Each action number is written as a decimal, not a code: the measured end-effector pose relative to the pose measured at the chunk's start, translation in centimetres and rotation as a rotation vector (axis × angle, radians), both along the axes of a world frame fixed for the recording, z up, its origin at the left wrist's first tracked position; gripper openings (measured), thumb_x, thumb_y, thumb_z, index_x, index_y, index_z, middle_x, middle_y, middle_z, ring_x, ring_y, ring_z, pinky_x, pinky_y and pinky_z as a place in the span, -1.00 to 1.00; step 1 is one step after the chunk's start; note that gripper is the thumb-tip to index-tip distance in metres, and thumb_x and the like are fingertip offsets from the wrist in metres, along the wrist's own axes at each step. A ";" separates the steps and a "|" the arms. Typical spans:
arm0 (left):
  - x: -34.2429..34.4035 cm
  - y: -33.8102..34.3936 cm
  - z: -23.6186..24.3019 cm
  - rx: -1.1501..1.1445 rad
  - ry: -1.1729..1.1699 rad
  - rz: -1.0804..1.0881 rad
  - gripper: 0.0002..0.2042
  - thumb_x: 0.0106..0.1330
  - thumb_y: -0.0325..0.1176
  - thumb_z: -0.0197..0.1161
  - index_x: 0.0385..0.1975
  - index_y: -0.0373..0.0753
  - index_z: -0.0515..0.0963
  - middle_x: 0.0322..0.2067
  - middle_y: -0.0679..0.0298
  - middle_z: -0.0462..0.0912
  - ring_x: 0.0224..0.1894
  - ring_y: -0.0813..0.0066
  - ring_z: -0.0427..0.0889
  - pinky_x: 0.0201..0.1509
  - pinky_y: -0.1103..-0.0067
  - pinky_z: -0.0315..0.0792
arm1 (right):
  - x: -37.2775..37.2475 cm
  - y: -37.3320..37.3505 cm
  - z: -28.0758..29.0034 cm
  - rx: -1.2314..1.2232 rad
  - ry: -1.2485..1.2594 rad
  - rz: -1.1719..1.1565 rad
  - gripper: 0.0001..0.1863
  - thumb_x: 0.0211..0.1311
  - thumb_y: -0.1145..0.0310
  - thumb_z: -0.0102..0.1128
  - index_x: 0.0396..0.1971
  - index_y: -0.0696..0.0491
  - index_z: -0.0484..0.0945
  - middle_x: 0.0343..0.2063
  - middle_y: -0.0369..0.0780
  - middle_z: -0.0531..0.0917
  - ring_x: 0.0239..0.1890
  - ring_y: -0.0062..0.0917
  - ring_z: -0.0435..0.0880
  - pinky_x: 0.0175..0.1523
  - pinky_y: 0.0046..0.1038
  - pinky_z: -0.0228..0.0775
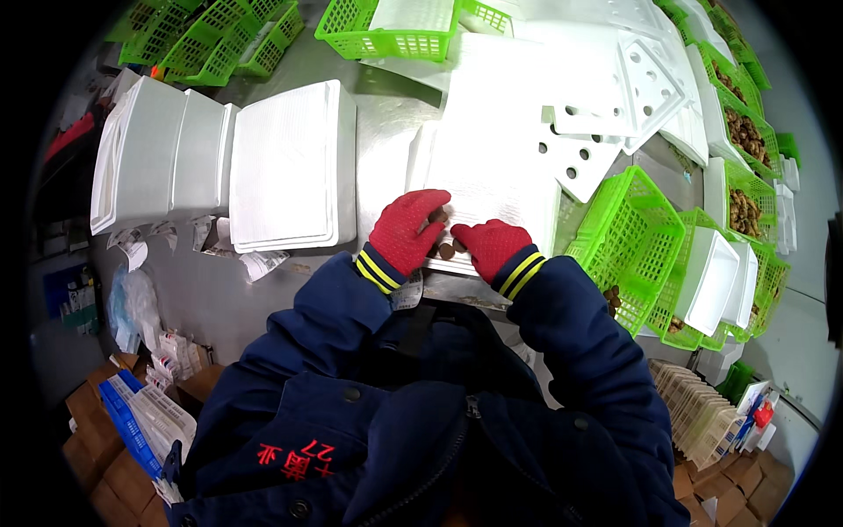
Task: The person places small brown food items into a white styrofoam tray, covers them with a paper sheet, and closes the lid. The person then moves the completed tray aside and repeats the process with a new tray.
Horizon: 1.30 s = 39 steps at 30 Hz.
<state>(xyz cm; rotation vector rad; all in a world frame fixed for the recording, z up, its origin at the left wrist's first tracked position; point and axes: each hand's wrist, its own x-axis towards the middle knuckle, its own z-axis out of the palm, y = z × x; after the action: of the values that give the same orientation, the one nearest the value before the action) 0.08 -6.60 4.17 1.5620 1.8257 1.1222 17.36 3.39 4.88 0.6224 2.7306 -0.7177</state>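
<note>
Left hand (406,230) holds brown pieces (446,251) (direction, long axis unclear); cannot tell whether right hand (494,246) grips.

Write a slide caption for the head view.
Red-gloved left hand and right hand at small brown pieces over a white stack, with a green basket to the right.

A stainless-steel worktable (379,132) spanned the middle of the room, its exposed metal dull grey, with white light gleaming on the bare strip toward the far side. At the right rose a smooth, pale grey panel (799,325); whether it was wall or cabinet could not be told. Brown cardboard cartons (132,483) crowded the low area at the near left, and other cardboard boxes (746,481) lay at the near right, below a beige slatted rack (698,413).
</note>
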 end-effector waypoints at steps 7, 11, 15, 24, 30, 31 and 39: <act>0.9 0.1 0.0 -0.084 -0.141 -0.086 -0.66 0.24 -0.48 0.23 0.04 -0.26 0.48 -0.12 0.11 0.58 -0.12 0.24 0.62 -0.04 0.47 0.50 | 3.8 2.8 1.6 -0.395 0.355 -0.367 -0.61 0.02 0.44 0.24 -0.06 0.03 0.58 -0.32 -0.18 0.67 -0.35 -0.43 0.64 -0.21 -0.42 0.49; 2.8 0.7 -1.4 -0.156 -0.160 -0.182 -0.62 0.23 -0.46 0.23 0.07 -0.25 0.46 -0.11 0.10 0.55 -0.13 0.23 0.61 -0.09 0.47 0.51 | 5.8 3.4 1.3 -0.387 0.326 -0.504 -0.66 0.02 0.43 0.27 -0.12 0.04 0.60 -0.34 -0.20 0.67 -0.45 -0.49 0.61 -0.28 -0.50 0.47; 2.9 0.9 -1.3 -0.179 -0.126 -0.265 -0.59 0.15 -0.41 0.27 0.04 -0.23 0.47 -0.17 0.06 0.53 -0.12 0.12 0.57 -0.05 0.39 0.49 | 5.2 1.5 1.1 -0.223 0.331 -0.380 -0.72 0.11 0.32 0.21 -0.15 0.01 0.60 -0.24 -0.23 0.66 -0.26 -0.35 0.62 -0.19 -0.37 0.48; 2.1 1.5 -1.1 -0.310 0.035 -0.360 -0.73 0.19 -0.31 0.23 -0.17 -0.31 0.53 -0.33 0.02 0.63 -0.20 0.01 0.59 -0.14 0.29 0.48 | 4.1 -0.6 0.6 -0.035 0.050 -0.225 -0.74 0.16 0.36 0.03 -0.15 -0.03 0.55 -0.37 -0.13 0.65 -0.24 -0.15 0.58 -0.18 -0.17 0.43; 2.9 1.9 -0.6 -0.316 0.237 -0.378 -0.76 0.22 -0.27 0.16 -0.19 -0.26 0.54 -0.36 0.06 0.64 -0.27 0.00 0.58 -0.18 0.24 0.47 | 3.7 -1.2 1.2 0.057 -0.018 -0.183 -0.74 0.16 0.34 0.01 -0.23 -0.14 0.67 -0.39 -0.15 0.62 -0.21 -0.21 0.59 -0.13 -0.22 0.45; 2.7 2.0 -0.2 -0.282 0.184 -0.349 -0.76 0.24 -0.27 0.16 -0.18 -0.26 0.54 -0.35 0.05 0.64 -0.28 0.02 0.59 -0.18 0.27 0.47 | 3.7 -1.2 0.9 0.041 -0.030 -0.176 -0.74 0.15 0.33 0.01 -0.22 -0.14 0.66 -0.39 -0.15 0.62 -0.21 -0.21 0.59 -0.13 -0.22 0.45; 2.3 2.9 2.7 -0.366 -0.607 -0.191 -0.70 0.35 -0.22 0.20 -0.08 -0.31 0.49 -0.27 0.17 0.61 -0.22 0.48 0.58 -0.13 0.55 0.46 | 3.6 -0.2 3.9 -0.453 0.475 -0.588 -0.40 0.02 0.41 0.33 0.15 0.03 0.43 -0.22 -0.17 0.60 -0.19 -0.42 0.61 -0.07 -0.45 0.48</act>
<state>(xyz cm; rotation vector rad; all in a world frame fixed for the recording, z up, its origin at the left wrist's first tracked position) 2.37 -3.69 6.89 1.0124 1.3446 0.9662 20.93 3.14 8.79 1.2863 2.6050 -1.7535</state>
